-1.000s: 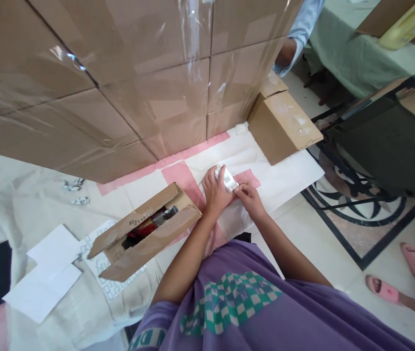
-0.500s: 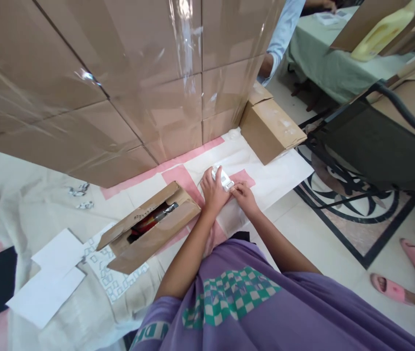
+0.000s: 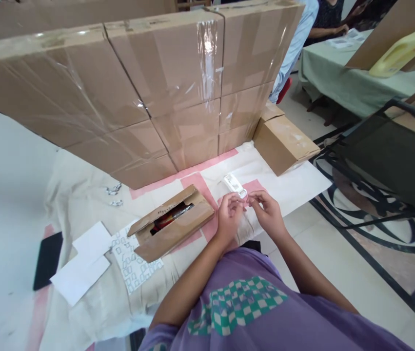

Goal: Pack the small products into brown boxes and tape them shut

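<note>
My left hand [image 3: 230, 214] and my right hand [image 3: 266, 210] meet over the table, fingertips pinched close together. Whatever sits between them is too small to make out. Just beyond the fingertips lies a small white plastic object [image 3: 233, 183] with a slot at its near end, on the white and pink cloth. To the left of my left hand is a long cardboard box [image 3: 183, 234] with its flaps partly raised. Something red and black with a shiny end [image 3: 168, 219] shows inside it.
A tall taped cardboard partition [image 3: 178, 78] stands behind. A closed carton [image 3: 286, 139] sits at the right. On the left are white papers [image 3: 83, 273], a patterned sheet [image 3: 134, 265] and a dark flat object [image 3: 48, 261]. A chair [image 3: 393, 161] stands right; other people are beyond.
My left hand has let go of the white plastic object and drawn back toward my right hand. The object now lies on the table. The camera view has tilted up and shifted left.
</note>
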A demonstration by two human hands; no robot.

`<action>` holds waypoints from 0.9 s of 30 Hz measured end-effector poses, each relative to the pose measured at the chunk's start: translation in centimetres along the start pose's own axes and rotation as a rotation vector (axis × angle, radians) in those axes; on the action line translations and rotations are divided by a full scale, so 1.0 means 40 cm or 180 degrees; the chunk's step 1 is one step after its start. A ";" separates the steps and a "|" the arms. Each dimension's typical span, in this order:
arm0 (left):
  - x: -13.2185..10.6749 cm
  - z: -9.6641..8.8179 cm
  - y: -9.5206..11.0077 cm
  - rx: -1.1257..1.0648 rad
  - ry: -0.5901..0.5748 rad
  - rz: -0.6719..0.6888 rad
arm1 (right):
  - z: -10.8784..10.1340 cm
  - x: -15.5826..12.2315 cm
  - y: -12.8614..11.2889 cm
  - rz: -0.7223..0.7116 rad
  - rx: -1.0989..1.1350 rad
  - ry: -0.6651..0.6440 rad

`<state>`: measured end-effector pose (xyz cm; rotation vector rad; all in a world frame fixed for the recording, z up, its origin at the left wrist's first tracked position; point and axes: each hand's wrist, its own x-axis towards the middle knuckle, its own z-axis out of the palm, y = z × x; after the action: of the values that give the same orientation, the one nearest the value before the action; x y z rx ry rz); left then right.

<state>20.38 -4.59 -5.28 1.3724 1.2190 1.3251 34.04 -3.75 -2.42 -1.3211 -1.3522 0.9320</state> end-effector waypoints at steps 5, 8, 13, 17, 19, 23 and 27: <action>-0.125 -0.105 0.100 -0.0455 0.0290 -0.0079 | 0.039 -0.044 -0.101 -0.0187 0.0293 -0.0753; -0.175 -0.165 0.147 -0.0471 0.0654 0.0024 | 0.066 -0.063 -0.140 -0.0207 0.0467 -0.1466; -0.204 -0.223 0.177 0.0063 0.1019 0.0147 | 0.104 -0.085 -0.193 -0.0299 0.0465 -0.2160; -0.215 -0.250 0.182 0.0698 0.0952 0.0136 | 0.137 -0.100 -0.219 -0.0607 0.0212 -0.2380; -0.234 -0.264 0.186 0.1112 0.1106 0.0379 | 0.154 -0.099 -0.216 -0.0654 -0.0032 -0.2413; -0.282 -0.315 0.205 0.1552 0.1725 0.0856 | 0.176 -0.059 -0.183 -0.0610 -0.0959 -0.1637; -0.280 -0.416 0.232 0.1808 0.1576 0.0333 | 0.196 0.007 -0.179 -0.1699 -0.1557 -0.1184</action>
<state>5.02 -17.97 3.26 1.5518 1.9955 1.5132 24.83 -3.41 2.84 -1.0592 -2.1900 0.5002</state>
